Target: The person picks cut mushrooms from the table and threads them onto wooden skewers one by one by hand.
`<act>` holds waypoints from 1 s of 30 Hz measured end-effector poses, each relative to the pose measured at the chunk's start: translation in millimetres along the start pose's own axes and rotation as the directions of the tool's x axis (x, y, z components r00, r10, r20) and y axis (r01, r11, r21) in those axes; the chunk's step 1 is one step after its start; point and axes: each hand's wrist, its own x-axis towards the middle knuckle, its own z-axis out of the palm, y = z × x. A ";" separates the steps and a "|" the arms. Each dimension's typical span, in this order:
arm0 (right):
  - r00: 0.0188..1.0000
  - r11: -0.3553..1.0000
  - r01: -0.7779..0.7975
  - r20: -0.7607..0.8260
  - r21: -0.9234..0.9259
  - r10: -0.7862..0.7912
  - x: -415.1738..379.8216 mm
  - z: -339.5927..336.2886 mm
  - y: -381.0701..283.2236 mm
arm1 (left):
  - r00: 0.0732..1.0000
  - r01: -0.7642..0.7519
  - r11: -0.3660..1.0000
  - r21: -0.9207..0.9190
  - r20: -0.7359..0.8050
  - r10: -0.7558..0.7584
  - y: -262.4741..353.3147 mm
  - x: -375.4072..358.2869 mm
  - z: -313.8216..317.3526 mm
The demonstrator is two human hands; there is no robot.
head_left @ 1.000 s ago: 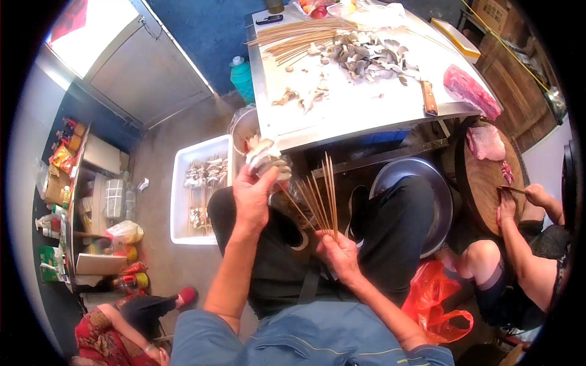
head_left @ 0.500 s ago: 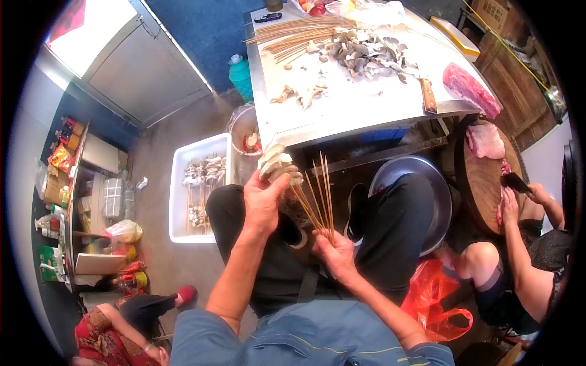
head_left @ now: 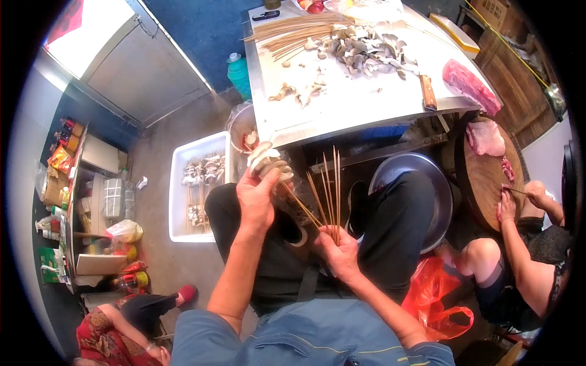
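Pinched in my left hand [head_left: 256,200] is a cluster of pale oyster mushrooms [head_left: 266,162], threaded near the tip of a skewer that slants down to my right hand [head_left: 339,251]. The fingers of my right hand are closed round the lower ends of several bamboo skewers [head_left: 333,194]. Those other skewers fan upward with bare tips. Both hands are above my lap, in front of the table [head_left: 342,116]. To the left on the floor, a white tray [head_left: 175,210] holds finished-looking mushroom skewers [head_left: 206,171].
Grey oyster mushrooms [head_left: 366,53], loose skewers [head_left: 299,29], a wooden-handled knife [head_left: 428,91] and raw meat [head_left: 467,85] lie on the table. At right, a co-worker cuts meat on a round chopping block [head_left: 482,189]. A metal basin [head_left: 441,201] stands beside my knee.
My left hand and the mushrooms have shifted slightly left. The bare skewers in my right hand stand more upright and farther from the threaded one. The co-worker's knife has moved down the block.
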 end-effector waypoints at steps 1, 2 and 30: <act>1.000 1.000 -0.001 0.001 0.000 0.001 0.0 -0.3 0.2 | 1.000 0.000 1.000 0.001 -0.001 0.000 1.6 0.8 -0.8; 1.000 1.000 -0.005 -0.002 -0.021 0.005 -0.1 -0.5 0.4 | 1.000 -0.003 1.000 -0.012 -0.002 0.003 3.1 1.4 -1.8; 0.997 0.995 -0.062 -0.045 0.082 0.065 0.9 -5.0 10.4 | 0.991 0.076 0.997 -0.022 0.108 -0.073 -13.5 -13.3 7.7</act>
